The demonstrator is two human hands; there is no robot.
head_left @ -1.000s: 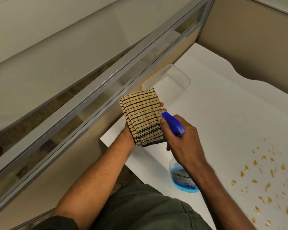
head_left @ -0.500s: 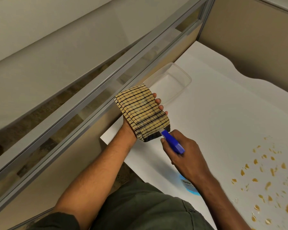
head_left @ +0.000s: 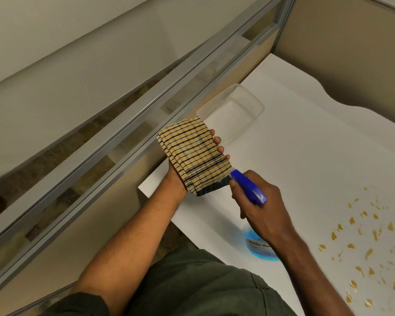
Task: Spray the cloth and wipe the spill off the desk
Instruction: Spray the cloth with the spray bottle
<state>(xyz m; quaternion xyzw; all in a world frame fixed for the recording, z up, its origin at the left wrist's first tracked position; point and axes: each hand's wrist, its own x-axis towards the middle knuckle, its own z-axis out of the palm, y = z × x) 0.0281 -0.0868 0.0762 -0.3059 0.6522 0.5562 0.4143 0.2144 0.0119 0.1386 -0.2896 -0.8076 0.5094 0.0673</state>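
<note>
Head view: holds folded cloth (head_left: 193, 156) across left hand (head_left: 176, 179) above desk (head_left: 306, 160) edge, grips spray bottle (head_left: 249, 189) in right hand (head_left: 262, 213), nozzle right at cloth; shows amber spill (head_left: 363, 242) scattered on desk, wiping left to do.

Cloth (head_left: 193, 156) L of bottle (head_left: 249, 188); container (head_left: 258, 106) behind; spill (head_left: 375, 234) R on desk (head_left: 317, 156).

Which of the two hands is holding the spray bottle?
The right hand: it grips the blue-headed spray bottle, nozzle aimed at the striped cloth. The left hand only holds that cloth up.
</note>
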